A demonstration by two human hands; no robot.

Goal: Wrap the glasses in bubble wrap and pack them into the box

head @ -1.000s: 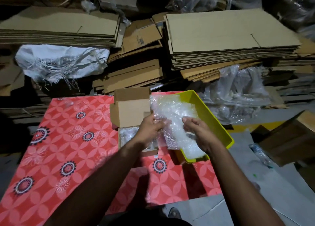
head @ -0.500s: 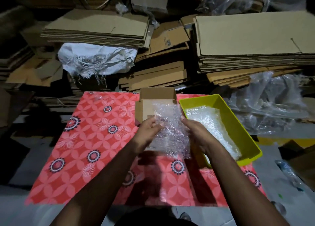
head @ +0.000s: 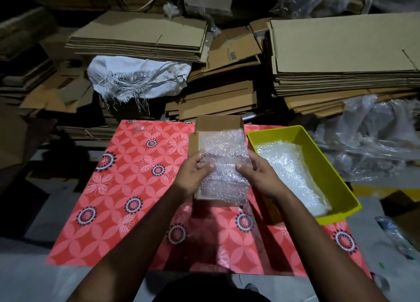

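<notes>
Your left hand (head: pixel 193 172) and right hand (head: pixel 256 172) hold a sheet of bubble wrap (head: pixel 223 165) between them, just above the open box (head: pixel 218 125). The left fingers (head: pixel 205 165) curl around the sheet's left edge with the thumb on top; the right thumb and fingers pinch its right edge. The sheet hangs flat and covers most of the box's opening, so you cannot see what lies inside. No glass shows through the wrap clearly enough to tell whether one is in it.

The box stands on a red flowered cloth (head: pixel 127 188) spread over the tabletop, its back flap upright. Just right of the box sits a yellow tray (head: pixel 336 176), tilted slightly off the cloth's edge, with more bubble wrap (head: pixel 288 165) lying in it.

Behind the tabletop are stacks of flat cardboard (head: pixel 341 51), a white woven sack (head: pixel 136 76) with frayed threads, and crumpled clear plastic (head: pixel 372 142) at the right.
</notes>
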